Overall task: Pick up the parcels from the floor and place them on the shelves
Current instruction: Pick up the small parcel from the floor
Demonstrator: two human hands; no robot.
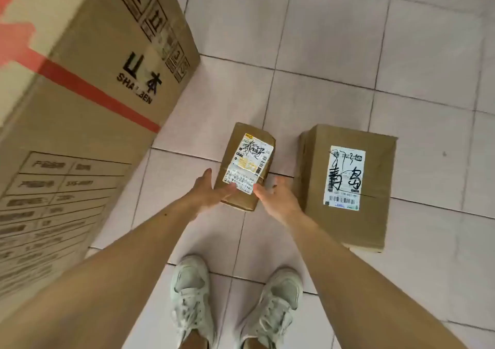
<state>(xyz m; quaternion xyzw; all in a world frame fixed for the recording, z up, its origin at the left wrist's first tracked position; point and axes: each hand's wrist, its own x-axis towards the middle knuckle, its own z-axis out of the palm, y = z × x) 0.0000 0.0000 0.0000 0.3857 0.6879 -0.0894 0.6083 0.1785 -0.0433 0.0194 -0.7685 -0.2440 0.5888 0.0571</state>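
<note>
Shoes (233, 303), pale and laced, were seen at the bottom edge of the view, planted on a tiled floor (334, 40) of light squares with dark grout. Two bare forearms were stretched forward and down from the lower corners. The left hand (207, 192) was spread, its fingers laid against the near left side of a small parcel (247, 166), with a fingertip resting at the lower edge of the label (250, 162). The right hand (276, 197) was likewise spread, palm turned inward, its fingertips touching the near right corner of the same parcel; no closed grasp was formed by either hand. The small parcel, brown and taped, was lying on the floor just ahead of the shoes, its white label scrawled over in black marker. A bigger parcel (345, 185) was set just beside it to the right, apart from both hands, flat on the tiles, with a white label bearing large handwritten characters and a barcode. A tall carton (88, 102) with a red stripe, printed handling symbols and black lettering was standing to the left, filling that side of the view.
</note>
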